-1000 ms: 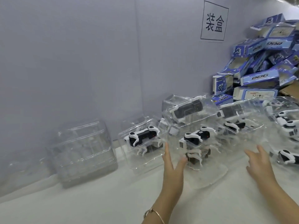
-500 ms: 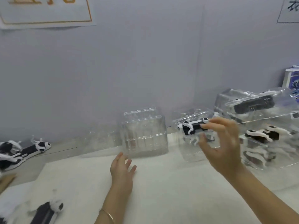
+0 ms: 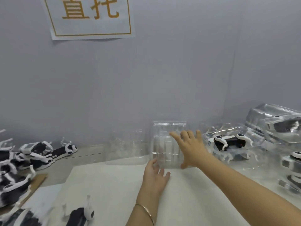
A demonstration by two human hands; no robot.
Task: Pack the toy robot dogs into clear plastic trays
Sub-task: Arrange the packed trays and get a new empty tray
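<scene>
At the centre of the white surface, a stack of empty clear plastic trays stands against the grey wall.

**Hands**
- The right hand is extended in front of the right side of the stack. Its fingers are straight and spread, the thumb points down, and it holds nothing. Contact with the stack cannot be determined.
- The left hand is low over the surface at the lower left corner of the stack. Its fingers are relaxed and slightly parted, and it holds nothing. Whether the fingertips touch the plastic cannot be determined. A thin gold bracelet sits on the left wrist.

**Task items**
- More empty clear trays stand just beside the stack, on its left, also against the wall.
- To the right of the stack, a packed tray encloses one black-and-white toy robot dog, which lies lengthwise inside it.
- Further packed trays are piled at the right edge of the view, some on top of others.
- A pile of loose toy robot dogs lies at the left edge, well apart from the trays.
- One more loose dog lies near the bottom edge; it is blurred.

**Surroundings**
- A paper sign with orange characters and an orange border is fixed to the wall at upper left.
</scene>
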